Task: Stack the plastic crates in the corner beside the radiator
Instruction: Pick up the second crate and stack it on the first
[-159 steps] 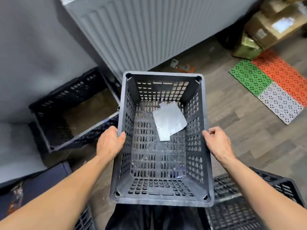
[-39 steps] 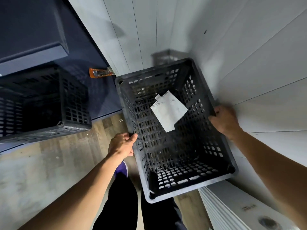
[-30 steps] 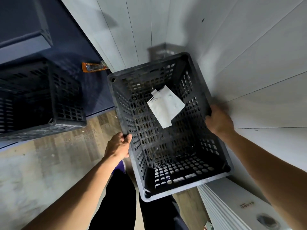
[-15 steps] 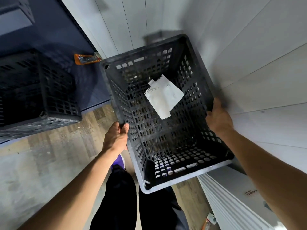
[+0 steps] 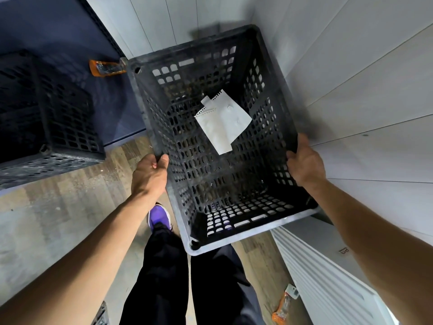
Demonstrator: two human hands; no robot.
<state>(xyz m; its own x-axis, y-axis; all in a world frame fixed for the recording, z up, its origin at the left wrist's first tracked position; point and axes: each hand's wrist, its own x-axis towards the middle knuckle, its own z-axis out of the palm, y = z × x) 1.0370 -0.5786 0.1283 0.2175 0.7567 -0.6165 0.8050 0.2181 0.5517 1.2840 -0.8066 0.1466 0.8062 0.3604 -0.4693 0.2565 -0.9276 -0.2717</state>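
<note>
I hold a black perforated plastic crate (image 5: 248, 227) between both hands, its far end in the corner where two white panelled walls meet. My left hand (image 5: 148, 175) grips its left rim. My right hand (image 5: 304, 163) grips the right rim, close to the wall. A torn white sheet of paper (image 5: 222, 121) lies inside on the crate's bottom. The white radiator (image 5: 328, 282) runs along the wall at the lower right, just beyond the crate's near edge.
Another black crate (image 5: 58, 127) stands at the left against a dark blue cabinet (image 5: 46, 26). An orange wrapper (image 5: 105, 67) lies beside the held crate's far left corner, another orange scrap (image 5: 281, 310) under the radiator. My legs and a purple shoe (image 5: 158, 215) stand on the wood floor.
The crate has shifted further into the corner and sits closer to the wall. Both hands kept their grip on the rims and moved with it.
</note>
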